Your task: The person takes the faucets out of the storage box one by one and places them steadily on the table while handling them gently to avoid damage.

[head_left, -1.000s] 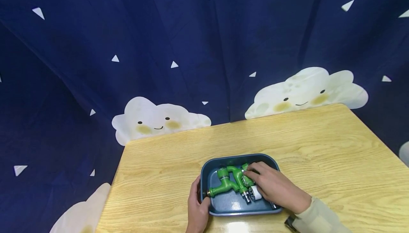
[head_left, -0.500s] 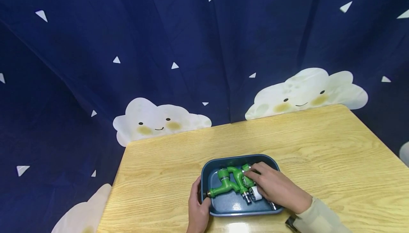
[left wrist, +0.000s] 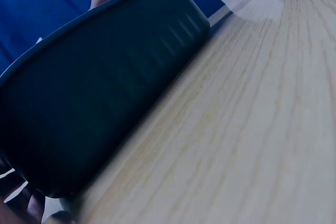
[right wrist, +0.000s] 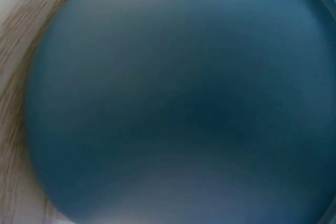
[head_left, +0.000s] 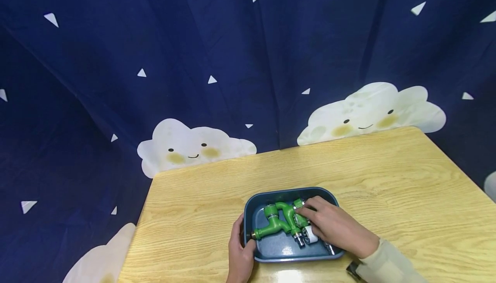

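Observation:
A dark blue plastic bin (head_left: 286, 256) stands on the table with several taps in it. My left hand (head_left: 241, 253) grips the bin's left end, thumb at the rim, fingers along the outside. One green tap (head_left: 272, 227) lies at the left, its brass-coloured end toward that hand. Another green tap (head_left: 287, 212) crosses it in the middle. My right hand (head_left: 329, 222) reaches over the right end, curled fingers on a green-handled tap (head_left: 300, 219); its thumb is hidden. A white-handled tap (head_left: 310, 234) sits just under this hand. In the left wrist view, the bin's outer wall (left wrist: 105, 77) fills the left.
The wooden table (head_left: 201, 214) extends on both sides of the bin and behind it. A dark blue curtain (head_left: 217, 37) with clouds and white triangles hangs behind. A small black object (head_left: 352, 271) shows beside the right sleeve (head_left: 387, 263). The bin's end (right wrist: 173, 87) fills the right wrist view.
The view has shifted very slightly. Both hands, the bin and the taps stay as they were.

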Demonstrator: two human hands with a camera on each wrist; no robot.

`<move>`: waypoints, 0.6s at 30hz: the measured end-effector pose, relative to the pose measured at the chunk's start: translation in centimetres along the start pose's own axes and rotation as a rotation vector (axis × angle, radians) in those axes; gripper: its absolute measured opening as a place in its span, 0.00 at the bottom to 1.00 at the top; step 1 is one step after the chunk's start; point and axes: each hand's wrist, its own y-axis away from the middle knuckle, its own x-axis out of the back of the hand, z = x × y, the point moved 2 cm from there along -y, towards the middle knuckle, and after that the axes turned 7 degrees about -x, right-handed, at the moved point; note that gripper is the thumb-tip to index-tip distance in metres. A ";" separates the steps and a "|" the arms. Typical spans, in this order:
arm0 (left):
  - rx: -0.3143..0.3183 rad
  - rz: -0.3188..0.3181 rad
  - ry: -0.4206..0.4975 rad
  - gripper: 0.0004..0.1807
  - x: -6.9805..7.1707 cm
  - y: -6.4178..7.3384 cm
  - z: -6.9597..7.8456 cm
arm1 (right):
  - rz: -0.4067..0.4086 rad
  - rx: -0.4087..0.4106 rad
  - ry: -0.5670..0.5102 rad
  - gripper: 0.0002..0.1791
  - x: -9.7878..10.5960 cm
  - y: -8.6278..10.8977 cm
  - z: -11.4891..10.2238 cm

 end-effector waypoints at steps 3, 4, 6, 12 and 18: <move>0.006 0.000 -0.009 0.40 0.0 0.0 0.0 | 0.036 0.027 0.005 0.22 0.0 0.0 0.0; 0.008 -0.001 -0.011 0.40 0.0 0.0 0.1 | 0.045 0.037 0.003 0.22 0.0 0.0 0.0; 0.012 -0.001 -0.016 0.40 0.0 -0.1 0.1 | 0.060 0.053 0.001 0.23 0.0 0.0 0.1; 0.017 -0.001 -0.014 0.40 0.0 -0.1 0.2 | 0.067 0.062 0.000 0.23 0.1 -0.1 0.1; 0.009 0.005 -0.002 0.40 0.0 0.0 0.0 | 0.066 0.063 -0.013 0.24 0.3 -0.2 0.2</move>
